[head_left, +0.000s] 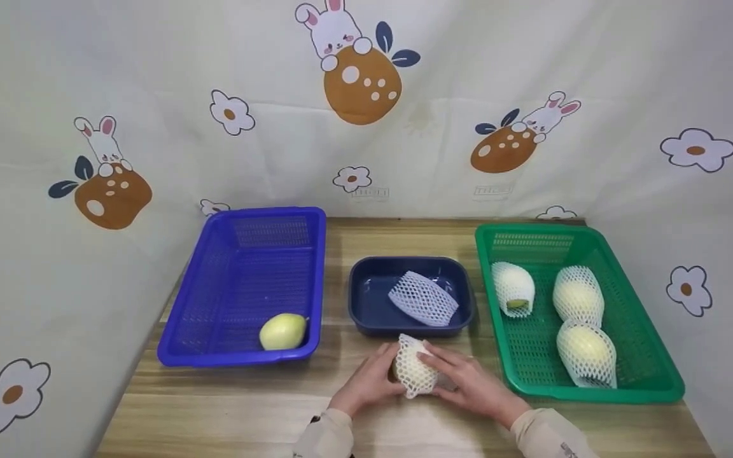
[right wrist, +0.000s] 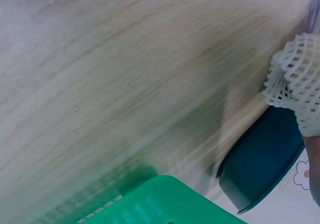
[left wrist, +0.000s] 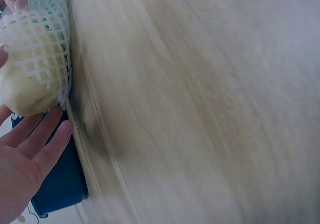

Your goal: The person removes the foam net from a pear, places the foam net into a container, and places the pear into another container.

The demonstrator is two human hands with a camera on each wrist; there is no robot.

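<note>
Pear (left wrist: 25,91) in foam net (head_left: 416,369) over table (head_left: 265,407), before navy tray (head_left: 366,294). Left hand (head_left: 374,376): grip clamped round pear's bare end, likely steadying. Right hand (head_left: 473,383): grip clamped on net, likely against slipping. Spare net (head_left: 424,299) in tray, presumably for reach.

Baskets: 2 total; 1 blue basket (head_left: 233,359), 1 green basket (head_left: 595,395).
Trays: 1 dark blue tray (head_left: 379,329).
Fruits: 5 total; 1 bare fruit (head_left: 282,332) in the blue basket, 3 netted fruits (head_left: 578,296) in the green basket, 1 held fruit (head_left: 417,370), also netted.
Foam nets: 5 total; 1 loose net (head_left: 424,299) in the tray, 4 on fruits.
Hands: 2 total; 1 left hand (head_left: 371,379), 1 right hand (head_left: 473,384).
Sleeves: 2 total; 1 left sleeve (head_left: 328,436), 1 right sleeve (head_left: 551,432).
Tabletops: 1 wood-grain tabletop (head_left: 417,432).
Rabbit prints (head_left: 336,35): 3.
Brown fruit prints (head_left: 361,95): 3, 1 per rabbit.
Leaf prints (head_left: 406,58): 6, 2 per brown fruit.
Flower prints (head_left: 697,151): 7 in the head view; 5 whole, 2 partly hidden.
</note>
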